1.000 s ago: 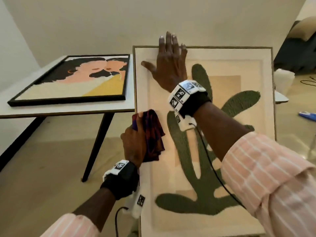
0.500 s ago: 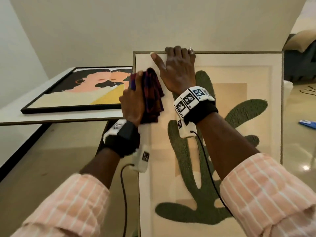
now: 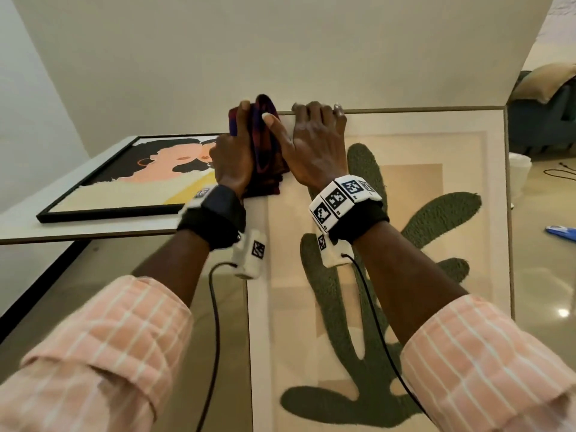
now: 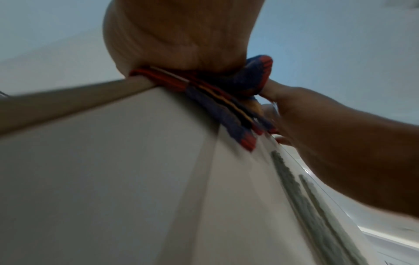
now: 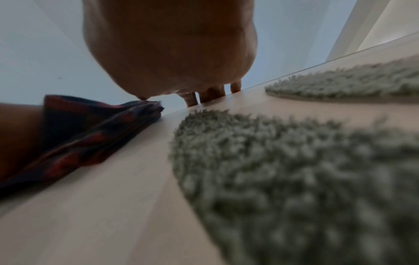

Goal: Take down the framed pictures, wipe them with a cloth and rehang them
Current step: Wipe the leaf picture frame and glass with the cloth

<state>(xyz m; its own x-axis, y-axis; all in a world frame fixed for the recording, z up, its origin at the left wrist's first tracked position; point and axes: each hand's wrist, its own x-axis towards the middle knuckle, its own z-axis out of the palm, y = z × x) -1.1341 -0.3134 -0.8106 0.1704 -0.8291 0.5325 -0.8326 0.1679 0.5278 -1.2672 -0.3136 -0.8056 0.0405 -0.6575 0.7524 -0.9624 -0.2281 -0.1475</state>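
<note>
The framed picture (image 3: 436, 244) with the green cactus shape stands upright under both hands, its top edge level with the knuckles. The left hand (image 3: 232, 160) grasps a dark red and blue cloth (image 3: 265, 151) and presses it against the top left corner of the frame; part of the cloth bunches up above the frame's edge. Just right of the cloth, the right hand (image 3: 314, 145) grips the top edge, fingers (image 5: 212, 94) curled over it and thumb stretched across the glass to touch the cloth. To the left of the left hand, a second framed picture (image 3: 131, 179) in a black frame lies flat on a white table (image 3: 93, 230). Well to the right of the right hand, a blue object (image 3: 561, 232) lies on the floor.
</note>
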